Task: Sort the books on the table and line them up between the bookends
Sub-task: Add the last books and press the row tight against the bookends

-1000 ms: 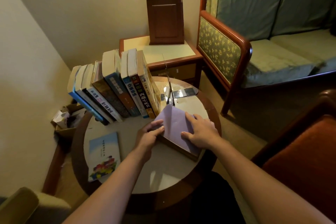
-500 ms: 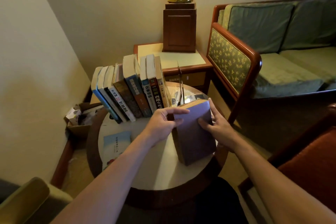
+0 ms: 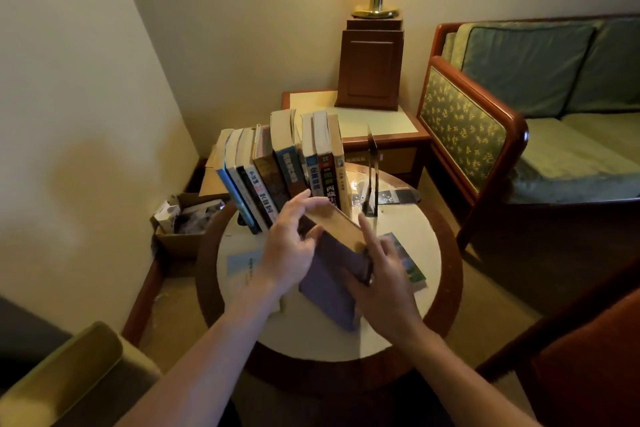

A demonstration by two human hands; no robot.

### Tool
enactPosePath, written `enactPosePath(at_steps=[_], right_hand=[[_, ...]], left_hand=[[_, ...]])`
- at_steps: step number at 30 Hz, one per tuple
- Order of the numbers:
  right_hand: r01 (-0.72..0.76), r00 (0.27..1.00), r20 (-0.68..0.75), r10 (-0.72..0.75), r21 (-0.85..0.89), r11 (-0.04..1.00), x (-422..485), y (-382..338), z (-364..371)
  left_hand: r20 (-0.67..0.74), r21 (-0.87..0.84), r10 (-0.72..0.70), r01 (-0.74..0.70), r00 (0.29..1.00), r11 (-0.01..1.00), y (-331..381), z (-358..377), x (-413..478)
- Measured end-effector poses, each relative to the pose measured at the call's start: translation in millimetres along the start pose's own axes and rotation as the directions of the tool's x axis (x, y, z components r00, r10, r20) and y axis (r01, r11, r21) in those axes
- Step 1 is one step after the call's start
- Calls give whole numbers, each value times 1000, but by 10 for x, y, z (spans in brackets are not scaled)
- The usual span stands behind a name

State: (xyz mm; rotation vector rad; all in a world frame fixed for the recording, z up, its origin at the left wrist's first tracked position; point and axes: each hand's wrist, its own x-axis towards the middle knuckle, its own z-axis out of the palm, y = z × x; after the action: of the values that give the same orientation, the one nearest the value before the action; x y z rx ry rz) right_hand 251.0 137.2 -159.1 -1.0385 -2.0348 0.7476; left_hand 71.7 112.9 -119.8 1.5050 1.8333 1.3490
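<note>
A thick purple book (image 3: pixel 329 282) stands tilted on the round table (image 3: pixel 408 322), page edges up. My left hand (image 3: pixel 289 246) holds its top left corner and my right hand (image 3: pixel 379 277) grips its right side. Behind it a row of several books (image 3: pixel 277 166) leans to the left. A thin dark bookend (image 3: pixel 371 180) stands to the right of the row, with a gap between. A light blue book (image 3: pixel 242 265) lies flat at the table's left, and a green-covered book (image 3: pixel 407 260) lies flat at the right, partly hidden by my right hand.
A side table (image 3: pixel 381 125) with a wooden lamp base (image 3: pixel 370 69) stands behind. A sofa (image 3: pixel 519 135) fills the right side. A cardboard box of clutter (image 3: pixel 183 218) sits on the floor at the left. Armchair parts show at both lower corners.
The purple book went from lying flat to standing on edge, then tilted further with its page edges up. Both hands shifted along it. A green-covered book beneath it is now exposed.
</note>
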Motion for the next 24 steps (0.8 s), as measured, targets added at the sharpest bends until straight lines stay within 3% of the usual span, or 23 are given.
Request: enactPosePath(at_steps=[3,6,10,13,16,18,24], right_hand=[[26,1000,-7,-26,-26,999,-113,-82,68],[47,997,63,-47,2,999,-36,-170,-8],[102,988,126,-92,-80,991,-38,-286,-42],[73,986,154,-59,-86,994,-116,-350,-32],[-131,963,249,100,113,985,-63,-424,-45],[-276,939,291,185,313,909,38,-473,-60],[-360,923,315,222,499,788,372,-487,-39]], left_hand=[[-79,-187,-214,196,974,962,11,159,-218],[-85,-300,-342,303,936,904,53,229,-280],[-28,-350,-408,374,912,859,45,212,-271],[61,-401,-381,373,922,837,65,154,-227],[207,-489,-356,411,911,769,73,126,-200],[241,-506,-339,415,910,756,89,141,-252],[228,-537,-327,399,917,743,96,201,-315]])
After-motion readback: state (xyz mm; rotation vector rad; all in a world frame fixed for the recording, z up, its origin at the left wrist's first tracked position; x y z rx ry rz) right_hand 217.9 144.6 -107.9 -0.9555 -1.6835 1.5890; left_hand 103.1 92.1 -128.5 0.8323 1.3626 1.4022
